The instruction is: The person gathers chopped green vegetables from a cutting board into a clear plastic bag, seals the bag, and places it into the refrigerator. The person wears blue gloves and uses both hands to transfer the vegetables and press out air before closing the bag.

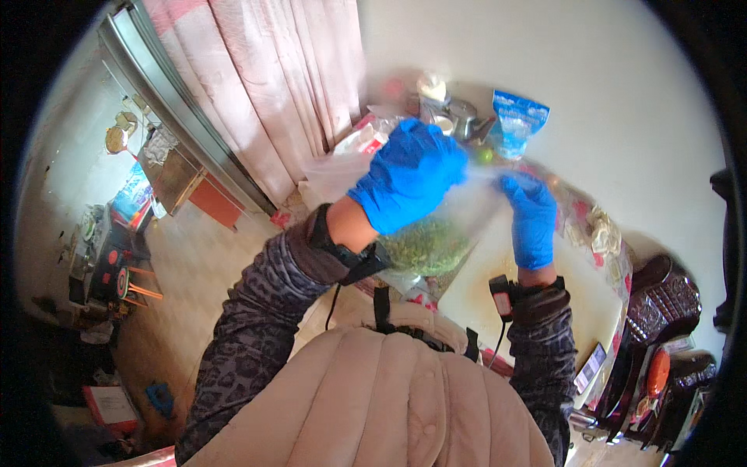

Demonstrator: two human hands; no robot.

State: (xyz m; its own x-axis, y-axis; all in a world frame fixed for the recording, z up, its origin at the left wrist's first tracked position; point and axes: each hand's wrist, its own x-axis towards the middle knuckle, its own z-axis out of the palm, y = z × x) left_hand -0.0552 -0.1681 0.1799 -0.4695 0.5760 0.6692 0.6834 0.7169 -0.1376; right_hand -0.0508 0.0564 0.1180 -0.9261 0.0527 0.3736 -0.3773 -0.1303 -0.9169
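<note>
Both of my hands wear blue disposable gloves and are raised over the table. My left hand [408, 178] is closed in a fist on a clear plastic bag [478, 201], and its fingertips are hidden. My right hand [532, 219] pinches another part of the same plastic, which stretches between the two hands and looks blurred. Below my left hand lies a mass of chopped green vegetable [429, 245], partly veiled by the plastic. I cannot tell whether it is inside the bag or in a container behind it. A pale board [525, 303] with brownish stains lies under my right forearm.
Along the wall stand a blue and white pouch [518, 122], a metal pot [463, 114] and a green round fruit [484, 154]. A crumpled cloth [605, 232] and a phone [590, 368] lie at the right edge. Carved dark chairs [665, 298] stand beyond. A curtain [262, 87] hangs at left.
</note>
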